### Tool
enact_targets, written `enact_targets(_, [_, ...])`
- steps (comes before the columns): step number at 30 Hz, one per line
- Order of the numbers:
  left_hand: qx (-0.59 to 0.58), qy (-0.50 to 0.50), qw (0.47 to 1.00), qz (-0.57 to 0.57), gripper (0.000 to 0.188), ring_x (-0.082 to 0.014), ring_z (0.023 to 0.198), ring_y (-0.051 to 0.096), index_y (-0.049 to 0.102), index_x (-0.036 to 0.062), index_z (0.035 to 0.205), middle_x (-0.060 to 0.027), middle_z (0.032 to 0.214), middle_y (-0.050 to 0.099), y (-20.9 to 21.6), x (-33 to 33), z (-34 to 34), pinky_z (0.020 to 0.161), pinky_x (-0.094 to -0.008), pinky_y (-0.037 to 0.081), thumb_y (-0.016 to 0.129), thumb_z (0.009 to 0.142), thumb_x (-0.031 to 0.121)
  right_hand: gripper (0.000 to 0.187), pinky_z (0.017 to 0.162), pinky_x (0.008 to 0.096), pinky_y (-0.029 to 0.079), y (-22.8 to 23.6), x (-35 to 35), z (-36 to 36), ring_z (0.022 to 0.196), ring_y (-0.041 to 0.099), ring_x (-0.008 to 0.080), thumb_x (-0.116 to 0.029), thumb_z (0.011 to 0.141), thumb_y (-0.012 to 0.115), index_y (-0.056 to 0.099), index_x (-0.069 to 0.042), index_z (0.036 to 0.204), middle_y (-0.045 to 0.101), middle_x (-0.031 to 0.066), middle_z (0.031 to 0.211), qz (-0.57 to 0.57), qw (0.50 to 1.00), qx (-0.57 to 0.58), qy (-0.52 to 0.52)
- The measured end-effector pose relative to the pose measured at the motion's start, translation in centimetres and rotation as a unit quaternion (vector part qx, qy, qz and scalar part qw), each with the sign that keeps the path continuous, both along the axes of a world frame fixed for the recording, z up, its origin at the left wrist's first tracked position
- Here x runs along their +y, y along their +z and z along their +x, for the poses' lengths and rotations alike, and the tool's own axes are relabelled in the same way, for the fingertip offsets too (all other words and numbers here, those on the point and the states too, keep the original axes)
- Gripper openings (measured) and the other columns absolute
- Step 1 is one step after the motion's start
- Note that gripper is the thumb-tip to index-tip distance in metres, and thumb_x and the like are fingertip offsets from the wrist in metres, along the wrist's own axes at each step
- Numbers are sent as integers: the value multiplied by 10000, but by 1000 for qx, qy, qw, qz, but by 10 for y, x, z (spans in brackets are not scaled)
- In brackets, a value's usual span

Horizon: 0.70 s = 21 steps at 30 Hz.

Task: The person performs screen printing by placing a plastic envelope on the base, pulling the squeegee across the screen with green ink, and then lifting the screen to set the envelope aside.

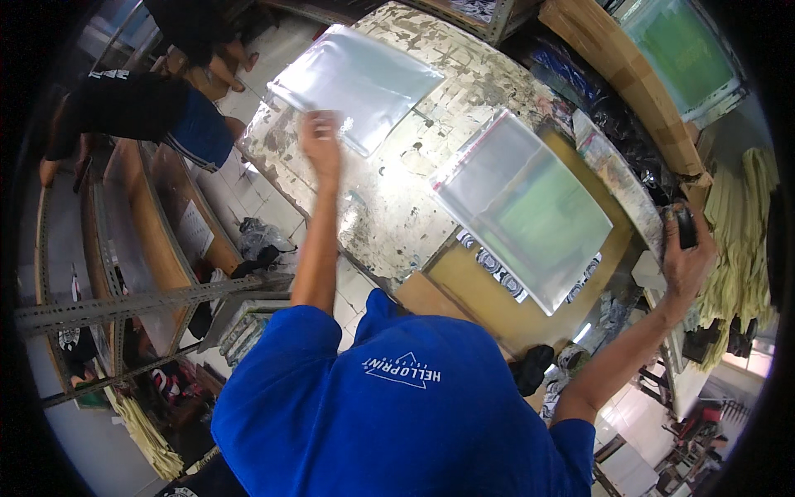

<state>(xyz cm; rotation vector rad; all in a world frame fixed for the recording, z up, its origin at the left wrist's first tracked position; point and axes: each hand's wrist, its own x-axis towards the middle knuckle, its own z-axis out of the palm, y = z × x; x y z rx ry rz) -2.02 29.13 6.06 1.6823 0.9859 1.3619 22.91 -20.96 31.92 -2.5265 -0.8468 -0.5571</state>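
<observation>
beyond the left side of the surface [385, 219], a co-worker [132, 116] in a dark top and blue shorts stands by a rack [132, 311] that holds tall boards. the left hand [321, 139] is over the left edge of the surface, at the near edge of a first pile of clear plastic bags [373, 79]. its fingers look loosely bent, but they are blurred, and i cannot tell whether they pinch a bag or only hang beside it. that pile lies on the far left part of the surface, its bags slightly fanned out.

a second pile of clear bags [497, 174] lies on the right part of the surface, over a yellowish panel [454, 272]; black-and-white patterned pieces [499, 275] stick out from under its near side. a pale, paint-smeared board [617, 178] runs along the right edge of the surface. past that edge, the right hand [694, 258] is closed around a dark rounded thing [686, 228], too unclear to name. yellowish strips of cloth [741, 240] hang farther right of the surface.

the step in hand seems to be sorting or setting out the bags, with the left hand at one pile and the right hand busy with the dark thing. the next move probably calls for a light pinch on a single bag edge, since thin, slick sheets may cling together.
</observation>
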Motion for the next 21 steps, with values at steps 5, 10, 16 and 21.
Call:
enact_targets(5, [-156, -510, 805, -259, 928, -177, 962, 648, 204, 119, 1610, -109, 1171, 614, 54, -212, 71, 830, -297, 533, 673, 837, -90, 356, 747, 376, 548, -41, -3, -43, 787, 696, 266, -183, 798, 806, 726, -31, 1110, 740, 135, 918, 40, 997, -46, 38])
enact_targets(10, [-172, -518, 762, -348, 1124, -191, 1045, 635, 141, 16, 1594, -183, 1381, 540, 60, -294, 76, 888, -326, 552, 829, 712, -95, 412, 766, 400, 502, -97, -3, -84, 834, 650, 310, -133, 729, 792, 731, -94, 1134, 711, 120, 961, 32, 997, -60, 38])
enact_targets(16, [-12, -494, 818, -295, 923, -213, 1148, 610, 453, -49, 1456, -140, 1309, 629, -14, -280, 40, 1025, -350, 486, 895, 646, -4, 374, 752, 371, 506, -141, 1, -102, 774, 635, 318, -97, 748, 767, 759, -127, 1121, 697, 151, 896, 171, 963, 205, -19])
enact_targets(21, [165, -413, 895, 36, 803, -314, 1207, 497, 641, -13, 1266, -154, 1370, 548, -51, -276, 23, 1040, -437, 385, 939, 568, 250, 531, 816, 403, 468, -210, -11, -99, 881, 650, 305, -161, 757, 798, 679, -183, 1274, 694, 169, 981, 70, 952, 298, -2])
